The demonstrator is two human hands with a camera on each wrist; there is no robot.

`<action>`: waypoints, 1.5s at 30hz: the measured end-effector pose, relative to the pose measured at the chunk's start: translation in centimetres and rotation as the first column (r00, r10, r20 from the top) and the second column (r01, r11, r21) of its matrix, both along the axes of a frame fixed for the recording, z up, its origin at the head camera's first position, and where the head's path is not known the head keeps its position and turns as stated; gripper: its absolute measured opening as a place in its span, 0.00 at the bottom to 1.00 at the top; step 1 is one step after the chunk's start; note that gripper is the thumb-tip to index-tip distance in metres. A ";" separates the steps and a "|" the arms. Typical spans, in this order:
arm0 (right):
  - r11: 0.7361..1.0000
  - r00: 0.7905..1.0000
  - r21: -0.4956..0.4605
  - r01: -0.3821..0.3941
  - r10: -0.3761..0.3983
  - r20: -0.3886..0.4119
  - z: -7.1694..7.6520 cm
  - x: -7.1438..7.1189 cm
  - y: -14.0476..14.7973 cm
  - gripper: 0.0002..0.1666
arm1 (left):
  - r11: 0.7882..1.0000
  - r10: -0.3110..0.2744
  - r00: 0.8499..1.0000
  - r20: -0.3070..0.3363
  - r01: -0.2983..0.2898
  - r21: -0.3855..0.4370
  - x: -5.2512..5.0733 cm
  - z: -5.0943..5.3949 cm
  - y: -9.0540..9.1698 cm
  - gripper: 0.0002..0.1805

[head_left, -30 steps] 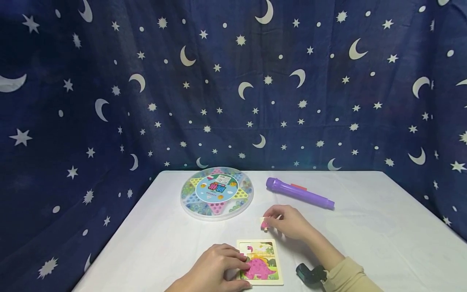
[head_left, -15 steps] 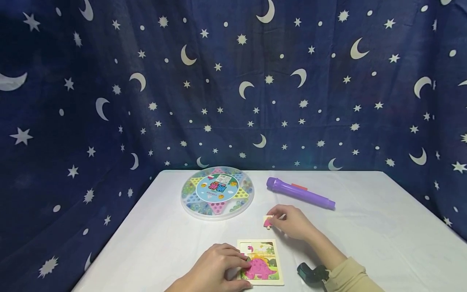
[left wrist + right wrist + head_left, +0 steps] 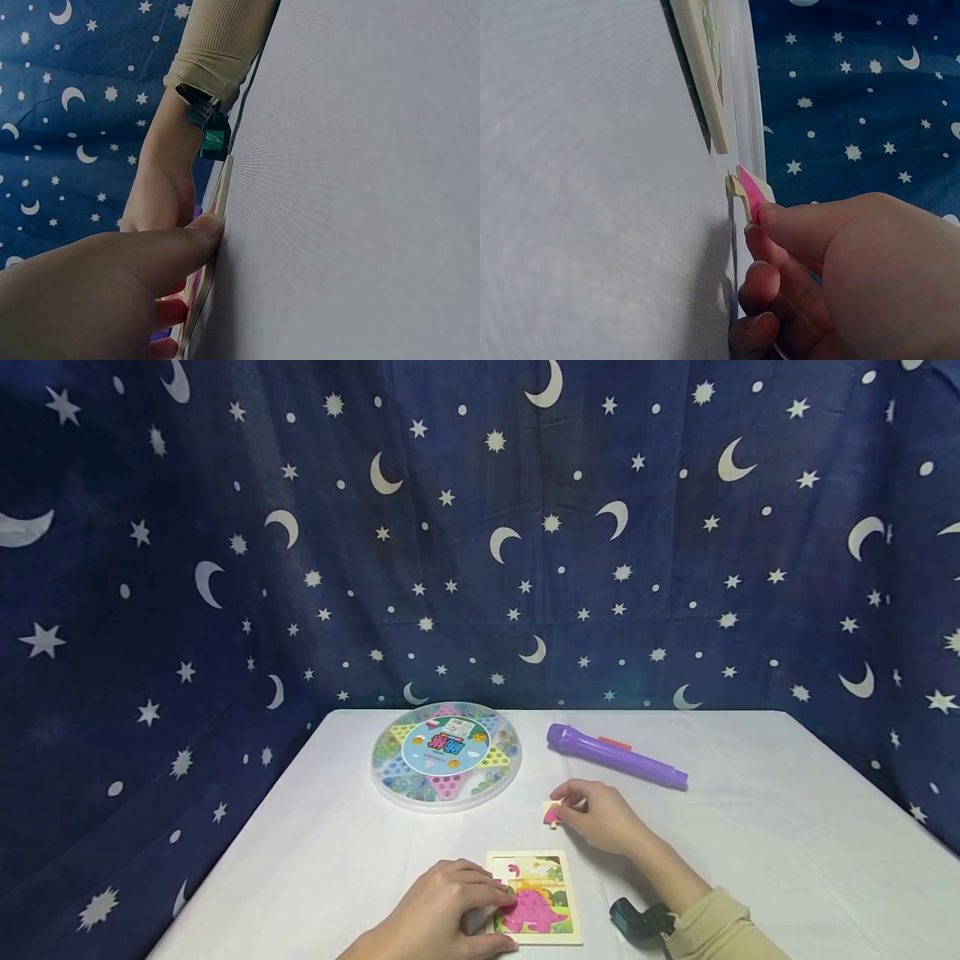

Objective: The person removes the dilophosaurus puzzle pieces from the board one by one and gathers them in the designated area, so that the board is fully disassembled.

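In the head view a small framed jigsaw puzzle (image 3: 576,910) lies flat near the table's front, showing a pink dinosaur. My left hand (image 3: 446,906) rests on its left side, index fingertip on the picture and thumb at the near edge. The left wrist view shows that thumb (image 3: 204,227) against the puzzle's pale rim. Beyond the puzzle, my right hand (image 3: 600,817) pinches a pink-and-cream puzzle piece (image 3: 551,813) between thumb and fingers. Up close, the right wrist view shows the piece (image 3: 751,196) tilted, just over the cloth; whether it touches cannot be told.
A round clear Chinese checkers box (image 3: 446,756) with marbles stands at the back left. A purple toy microphone (image 3: 617,758) lies behind my right hand. On the right wrist sits a dark strapped device (image 3: 637,922). A starry blue curtain (image 3: 480,568) closes off the table's far side.
My right hand has shifted slightly right and away with the puzzle piece, whose tilt has changed. Over the last half second it barely moves. The left hand stays on the puzzle.
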State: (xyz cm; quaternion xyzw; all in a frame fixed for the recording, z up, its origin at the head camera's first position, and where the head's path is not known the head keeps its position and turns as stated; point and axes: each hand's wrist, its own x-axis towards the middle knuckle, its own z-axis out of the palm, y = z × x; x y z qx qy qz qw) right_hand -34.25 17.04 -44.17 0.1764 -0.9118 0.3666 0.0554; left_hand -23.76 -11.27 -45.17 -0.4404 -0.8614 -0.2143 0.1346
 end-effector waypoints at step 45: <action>0.992 0.994 0.114 0.047 -0.035 -0.105 -0.4 0.0 -0.3 0.06 | 0.999 -0.025 0.997 -0.068 0.028 0.038 0.2 0.0 0.1 0.17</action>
